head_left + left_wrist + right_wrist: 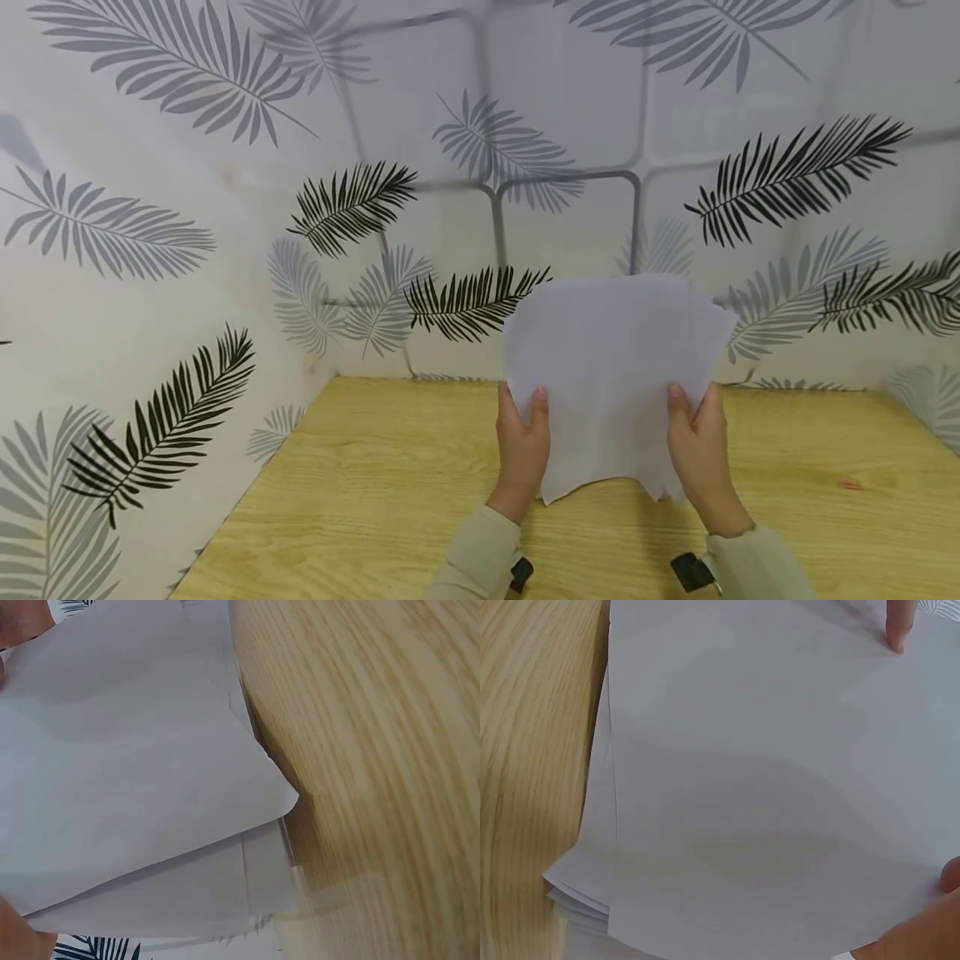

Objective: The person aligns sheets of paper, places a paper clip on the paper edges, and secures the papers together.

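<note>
A stack of loose white paper sheets is held upright, tilted a little, above the table by both hands. My left hand grips its left edge, thumb on the front face and fingers behind. On the opposite edge, my right hand pinches the stack the same way. The sheets are uneven: corners fan out at the upper right and along the bottom. In the left wrist view, the lower edges of the paper lie close to the wood. The right wrist view shows several layered corners of the sheets at lower left.
A yellow wood-grain table spreads beneath the hands. Behind it and to the left stands a pale wall covering with grey and black leaf prints. A small reddish mark shows on the table at right.
</note>
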A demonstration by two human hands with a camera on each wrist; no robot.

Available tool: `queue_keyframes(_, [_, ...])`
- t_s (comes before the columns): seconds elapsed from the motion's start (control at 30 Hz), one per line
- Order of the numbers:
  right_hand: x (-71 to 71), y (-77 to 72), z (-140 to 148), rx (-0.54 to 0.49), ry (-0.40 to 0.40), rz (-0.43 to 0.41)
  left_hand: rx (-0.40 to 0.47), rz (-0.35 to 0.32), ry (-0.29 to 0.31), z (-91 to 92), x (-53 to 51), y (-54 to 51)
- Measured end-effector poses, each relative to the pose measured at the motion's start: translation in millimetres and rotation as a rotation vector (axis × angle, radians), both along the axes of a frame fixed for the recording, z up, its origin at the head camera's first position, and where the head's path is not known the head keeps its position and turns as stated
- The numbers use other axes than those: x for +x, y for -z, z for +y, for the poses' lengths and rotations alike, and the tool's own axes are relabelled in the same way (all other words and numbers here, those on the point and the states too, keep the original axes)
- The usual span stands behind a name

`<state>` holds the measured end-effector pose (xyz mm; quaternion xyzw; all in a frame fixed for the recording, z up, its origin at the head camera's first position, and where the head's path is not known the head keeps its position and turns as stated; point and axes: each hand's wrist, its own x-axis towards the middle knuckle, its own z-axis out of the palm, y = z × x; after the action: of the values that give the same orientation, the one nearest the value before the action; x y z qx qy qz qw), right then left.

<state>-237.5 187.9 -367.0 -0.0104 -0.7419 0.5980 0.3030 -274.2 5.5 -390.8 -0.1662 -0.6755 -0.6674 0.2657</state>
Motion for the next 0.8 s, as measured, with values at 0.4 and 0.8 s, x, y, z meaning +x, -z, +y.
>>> queue_keyframes(0.4, [-8.2, 13.7, 8, -0.022, -0.054, -0.148, -0.099, -0.221, 0.047, 0.6, -0.8, 4.3])
queue_keyframes(0.8, [-14.0, 22.7, 14, -0.006, -0.105, -0.281, -0.059, -0.383, 0.13, -0.9, -5.5, 4.2])
